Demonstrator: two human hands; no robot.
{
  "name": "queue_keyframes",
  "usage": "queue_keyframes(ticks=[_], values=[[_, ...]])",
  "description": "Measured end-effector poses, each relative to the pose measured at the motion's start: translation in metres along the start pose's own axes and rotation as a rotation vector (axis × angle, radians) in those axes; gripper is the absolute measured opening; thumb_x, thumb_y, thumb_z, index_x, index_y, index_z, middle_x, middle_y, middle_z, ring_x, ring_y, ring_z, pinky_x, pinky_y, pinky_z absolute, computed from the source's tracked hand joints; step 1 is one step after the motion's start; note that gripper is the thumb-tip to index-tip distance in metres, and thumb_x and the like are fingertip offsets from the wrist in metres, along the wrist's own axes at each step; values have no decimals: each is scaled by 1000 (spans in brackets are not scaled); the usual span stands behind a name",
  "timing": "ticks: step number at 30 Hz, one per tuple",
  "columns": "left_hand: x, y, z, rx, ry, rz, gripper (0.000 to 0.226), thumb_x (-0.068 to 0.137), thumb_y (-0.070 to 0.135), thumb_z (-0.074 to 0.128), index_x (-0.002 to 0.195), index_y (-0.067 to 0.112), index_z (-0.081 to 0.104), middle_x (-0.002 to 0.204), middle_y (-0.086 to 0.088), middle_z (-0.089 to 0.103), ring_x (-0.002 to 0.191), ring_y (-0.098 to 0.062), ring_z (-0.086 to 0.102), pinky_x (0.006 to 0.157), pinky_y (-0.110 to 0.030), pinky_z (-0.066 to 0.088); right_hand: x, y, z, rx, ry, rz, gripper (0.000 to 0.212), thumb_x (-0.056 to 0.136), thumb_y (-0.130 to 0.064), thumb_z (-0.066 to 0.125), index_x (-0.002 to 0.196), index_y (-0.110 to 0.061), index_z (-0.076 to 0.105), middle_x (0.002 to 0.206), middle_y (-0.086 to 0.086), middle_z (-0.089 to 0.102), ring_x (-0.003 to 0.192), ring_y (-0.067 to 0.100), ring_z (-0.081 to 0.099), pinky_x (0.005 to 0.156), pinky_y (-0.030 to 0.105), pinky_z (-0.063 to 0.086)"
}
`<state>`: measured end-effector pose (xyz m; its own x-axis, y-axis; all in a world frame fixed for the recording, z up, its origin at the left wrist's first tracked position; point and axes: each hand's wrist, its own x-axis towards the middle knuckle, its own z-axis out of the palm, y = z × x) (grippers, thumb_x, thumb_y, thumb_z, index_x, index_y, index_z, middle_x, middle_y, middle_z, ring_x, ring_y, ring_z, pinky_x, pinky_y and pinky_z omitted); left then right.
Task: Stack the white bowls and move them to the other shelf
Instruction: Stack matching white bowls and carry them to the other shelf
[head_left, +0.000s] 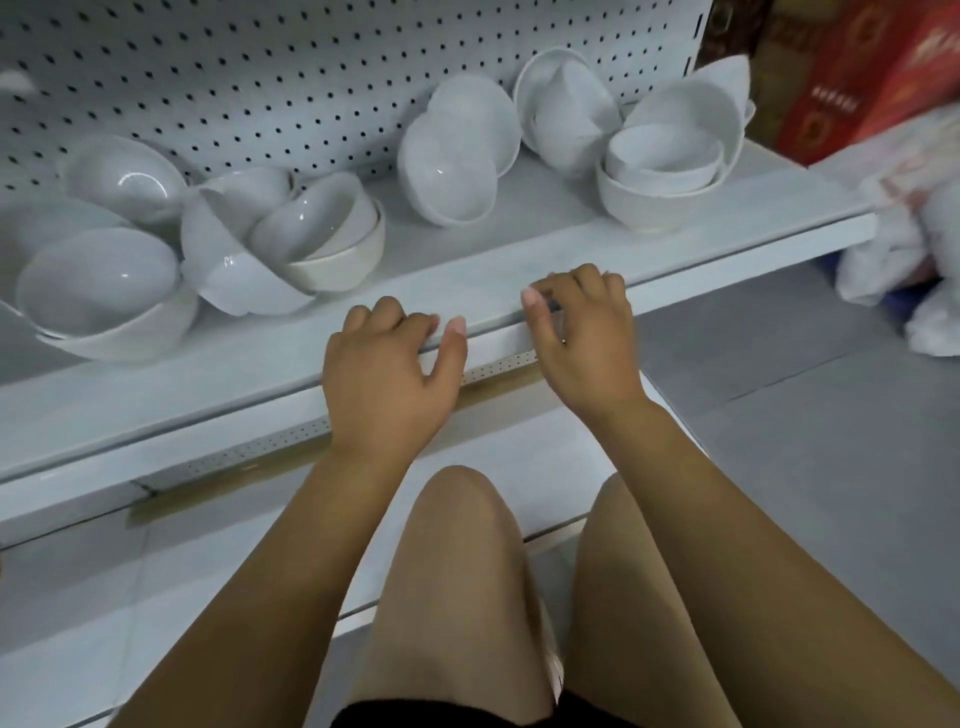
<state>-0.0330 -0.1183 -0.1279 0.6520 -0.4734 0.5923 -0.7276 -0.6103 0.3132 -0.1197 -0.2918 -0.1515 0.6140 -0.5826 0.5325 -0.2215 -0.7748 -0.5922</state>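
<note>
Several white bowls lie in loose heaps on the upper white shelf (467, 270). One heap of bowls (104, 280) is at the left, with tilted bowls (291, 234) beside it. Two bowls on their sides (457, 161) rest in the middle. A nested group (660, 171) stands at the right. My left hand (387, 379) and my right hand (582, 338) hover at the shelf's front edge, fingers curled, holding nothing. The lower shelf (78, 613) sits below, partly hidden by my arms and knees.
A white pegboard back panel (260, 78) rises behind the bowls. A red carton (872, 78) stands at the far right, and white plastic bags (909, 260) lie on the grey floor (831, 441). My knees (467, 571) are close to the lower shelf.
</note>
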Motion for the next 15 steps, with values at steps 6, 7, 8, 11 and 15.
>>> queue_keyframes(ticks=[6, 7, 8, 11, 15], values=[[16, 2, -13, 74, -110, -39, 54, 97, 64, 39, 96, 24, 76, 89, 7, 61, 89, -19, 58, 63, -30, 40, 2, 1, -1, -31, 3, 3, 42, 108, -42, 36, 103, -18, 69, 99, -1, 58, 93, 24, 44, 89, 42, 42], [24, 1, -14, 37, -142, -61, 53, 98, 65, 40, 105, 25, 74, 94, 8, 63, 93, -19, 60, 67, -30, 43, 3, 1, -2, -36, 0, 5, 48, 108, -44, 30, 102, -17, 69, 97, -1, 57, 92, 24, 43, 88, 42, 40], [32, 1, -15, -30, -168, -93, 52, 98, 65, 42, 116, 26, 70, 101, 8, 65, 97, -18, 62, 73, -32, 46, 4, 1, -3, -42, -9, 5, 52, 108, -44, 26, 102, -17, 69, 97, -2, 56, 91, 23, 43, 87, 41, 39], [56, 11, -10, -336, -217, -259, 54, 98, 59, 50, 137, 21, 56, 125, 4, 63, 104, -15, 60, 87, -30, 45, 5, 3, -7, -68, -37, -11, 53, 108, -44, 25, 104, -18, 71, 96, -3, 57, 94, 22, 44, 90, 40, 38], [82, 30, 8, -630, -214, -475, 59, 98, 45, 61, 144, 12, 46, 123, 5, 52, 123, -21, 54, 89, -21, 35, 19, 0, -13, -89, -70, -28, 47, 109, -45, 32, 100, -17, 69, 90, -5, 57, 93, 24, 48, 88, 44, 42]])
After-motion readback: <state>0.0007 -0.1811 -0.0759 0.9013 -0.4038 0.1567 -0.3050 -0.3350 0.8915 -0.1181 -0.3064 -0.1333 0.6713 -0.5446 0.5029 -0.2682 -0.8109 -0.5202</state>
